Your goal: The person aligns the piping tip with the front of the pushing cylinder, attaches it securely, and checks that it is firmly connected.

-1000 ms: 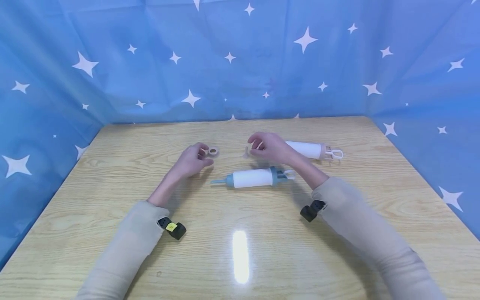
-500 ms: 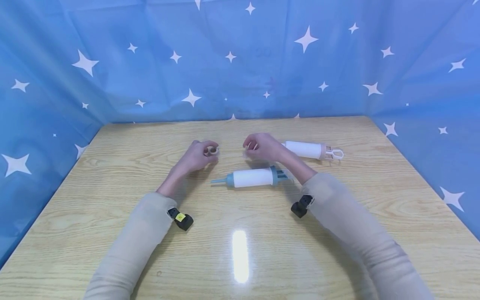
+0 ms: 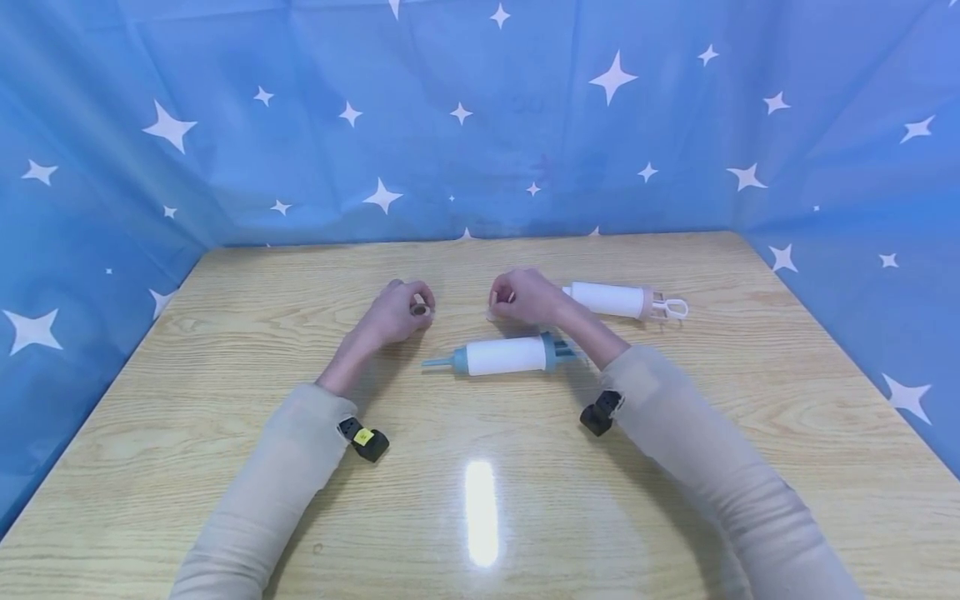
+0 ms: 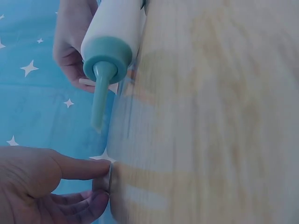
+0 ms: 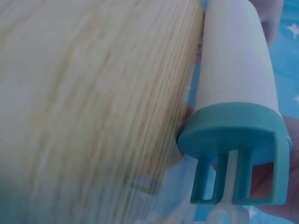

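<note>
Tabletop point(image 3: 150, 467) with a wood grain spreads across the head view, backed by a blue curtain point(image 3: 487, 150) printed with white stars. A person's left hand point(image 3: 393, 317) and right hand point(image 3: 528, 297) face each other across a gap near the far middle of the tabletop, each with thumb and fingers bent into a pinch round something small that they mostly cover. Just nearer the viewer than the hands lies a teal-ended syringe point(image 3: 506, 356) with a white barrel, its thin tip pointing left and its handle end close to the right wrist. To the right of the right hand, a pink-ended syringe point(image 3: 609, 300) lies on its side, handle end to the right. Pale sleeves point(image 3: 281, 483) cover both arms, and a black wrist camera point(image 3: 371, 446) sits at each cuff, the left one bearing a yellow label point(image 3: 363, 437). Seen from the left wrist, the left thumb and fingers are clamped on a small ring point(image 4: 101, 183), held low beside the tabletop; whether the two touch cannot be told. The right hand, partly behind the teal-ended syringe, pinches a slim pale nozzle point(image 4: 87, 82) at its fingertips. From the right wrist, the teal-ended syringe fills the foreground, showing its teal finger grips point(image 5: 243, 175) and white plunger rod point(image 5: 230, 179). Parts of the right hand show behind it, the grip hidden there.
</note>
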Demonstrator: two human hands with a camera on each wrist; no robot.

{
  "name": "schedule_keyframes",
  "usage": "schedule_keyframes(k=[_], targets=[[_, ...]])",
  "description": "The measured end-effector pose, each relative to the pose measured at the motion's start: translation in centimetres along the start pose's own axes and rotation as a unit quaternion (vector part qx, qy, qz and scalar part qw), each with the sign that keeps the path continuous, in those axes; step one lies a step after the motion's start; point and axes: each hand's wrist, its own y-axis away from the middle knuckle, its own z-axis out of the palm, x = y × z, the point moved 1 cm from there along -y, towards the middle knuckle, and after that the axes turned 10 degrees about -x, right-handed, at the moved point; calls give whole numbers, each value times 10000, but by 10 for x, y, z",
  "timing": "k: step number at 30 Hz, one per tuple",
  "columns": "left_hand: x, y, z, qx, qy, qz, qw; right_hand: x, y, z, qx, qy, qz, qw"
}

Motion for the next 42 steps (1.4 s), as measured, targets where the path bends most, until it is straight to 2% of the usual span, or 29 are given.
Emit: schedule_keyframes(k=[3, 7, 11, 16, 26, 32, 38, 42], targets=[[1, 1, -2, 63, 5, 23, 10000, -1, 3, -2, 111, 37, -3, 9999], [-1, 3, -3, 163, 255, 65, 9995, -2, 7, -4, 305, -58, 37, 9995], [-4, 4, -3, 247, 525, 158, 9982, -5, 12, -5, 582, -192, -176, 9980], [-4, 10, -3, 443, 887, 334, 9945, -9, 17, -8, 979, -94, -499, 9939], [19, 24, -5, 645, 1454, 830, 9838, -23, 36, -13, 1299, -23, -1103, 9854], [36, 32, -4, 704, 1860, 1080, 9741, -29, 50, -11, 1515, -283, -1282, 9797], [48, 38, -1, 942, 2059, 1514, 9622, -35, 63, -9, 1746, -685, -1688, 9676], [56, 41, 2, 968, 2215, 1712, 9551, -38, 66, -8, 1895, -655, -2038, 9583]])
